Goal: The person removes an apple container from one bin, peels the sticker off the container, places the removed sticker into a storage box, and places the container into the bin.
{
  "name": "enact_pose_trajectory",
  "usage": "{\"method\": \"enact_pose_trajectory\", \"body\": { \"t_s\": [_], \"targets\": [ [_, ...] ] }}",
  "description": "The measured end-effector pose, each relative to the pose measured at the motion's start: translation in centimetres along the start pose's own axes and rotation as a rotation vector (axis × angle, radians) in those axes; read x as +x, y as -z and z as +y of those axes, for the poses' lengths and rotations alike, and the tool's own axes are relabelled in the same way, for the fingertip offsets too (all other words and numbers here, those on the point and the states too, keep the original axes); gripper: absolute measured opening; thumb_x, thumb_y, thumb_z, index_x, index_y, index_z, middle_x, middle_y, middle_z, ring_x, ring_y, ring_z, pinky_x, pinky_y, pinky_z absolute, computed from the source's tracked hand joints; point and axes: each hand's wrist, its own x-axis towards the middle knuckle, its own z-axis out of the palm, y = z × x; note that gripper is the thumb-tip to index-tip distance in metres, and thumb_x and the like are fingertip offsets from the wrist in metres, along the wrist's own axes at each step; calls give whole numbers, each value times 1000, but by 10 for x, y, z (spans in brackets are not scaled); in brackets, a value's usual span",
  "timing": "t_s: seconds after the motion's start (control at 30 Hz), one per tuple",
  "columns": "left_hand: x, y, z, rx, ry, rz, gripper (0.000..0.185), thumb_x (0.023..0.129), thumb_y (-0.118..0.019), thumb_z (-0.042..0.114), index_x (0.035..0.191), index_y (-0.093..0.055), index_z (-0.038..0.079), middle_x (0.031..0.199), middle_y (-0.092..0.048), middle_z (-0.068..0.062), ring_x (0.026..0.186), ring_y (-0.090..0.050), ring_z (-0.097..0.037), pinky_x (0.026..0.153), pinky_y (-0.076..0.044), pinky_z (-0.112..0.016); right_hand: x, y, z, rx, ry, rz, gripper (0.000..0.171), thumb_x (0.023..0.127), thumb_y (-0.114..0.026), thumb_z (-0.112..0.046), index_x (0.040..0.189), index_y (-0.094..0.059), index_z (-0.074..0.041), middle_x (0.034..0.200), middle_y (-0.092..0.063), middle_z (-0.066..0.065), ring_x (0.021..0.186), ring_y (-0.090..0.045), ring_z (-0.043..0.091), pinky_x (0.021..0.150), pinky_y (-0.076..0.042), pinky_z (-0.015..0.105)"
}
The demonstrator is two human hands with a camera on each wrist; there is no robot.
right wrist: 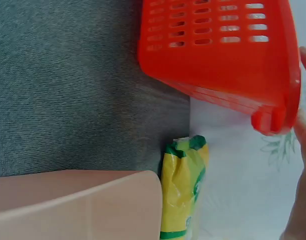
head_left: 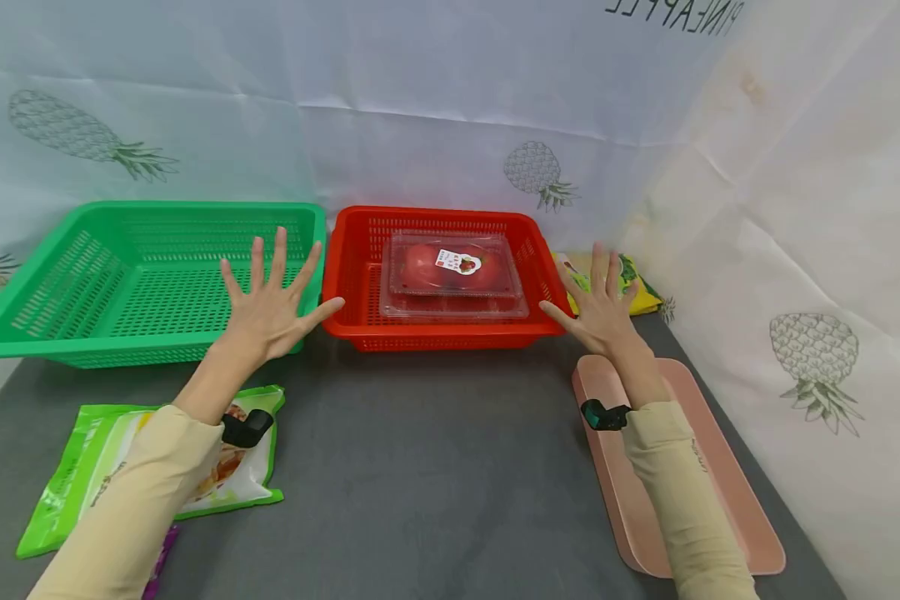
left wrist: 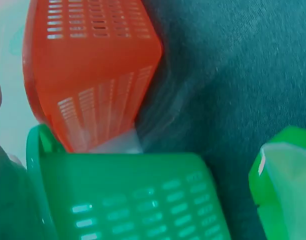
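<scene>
From the head camera, the left hand (head_left: 270, 308) is held spread above the green basket (head_left: 82, 275), the right hand (head_left: 600, 312) flat-fingered beside the red basket (head_left: 360, 250), where a clear tomato box (head_left: 453, 275) is already placed; nothing is gripped. In the left wrist view, a green packet (left wrist: 285, 185), probably unsorted, is seen. In the right wrist view, a yellow packet (right wrist: 183, 190) is left outside.

Staged tabletop set: pineapple-print sheet (head_left: 450, 92) backdrop, grey cloth (head_left: 420, 467) surface.

Both arms wear long cream sleeves ending short of the wrists. Behind the fingers of the bare left hand (head_left: 270, 312) sits a black wrist strap; behind the right hand (head_left: 600, 312), a dark teal one.
</scene>
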Motion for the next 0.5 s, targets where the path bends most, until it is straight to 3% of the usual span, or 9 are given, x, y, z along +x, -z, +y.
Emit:
{"method": "enact_pose_trajectory", "body": {
  "t_s": [0.2,0.5],
  "targets": [
    [0,-3,12,-96,-59,-30,80,95,-28,67,154,11,29,152,35,-1,139,31,-33,101,19,-67,2,-4,0,-4,65,-49,81,93,-34,-66,156,-10,-22,154,31,7,140,28,36,102,9,73],
    [0,-7,27,-150,-139,-24,74,98,-33,58,155,5,30,158,22,-4,143,18,-36,109,9,-63,6,-6,1,0,180,-99,76,95,-40,-59,155,-17,-20,157,26,3,142,22,35,106,6,68]
  ]
}}
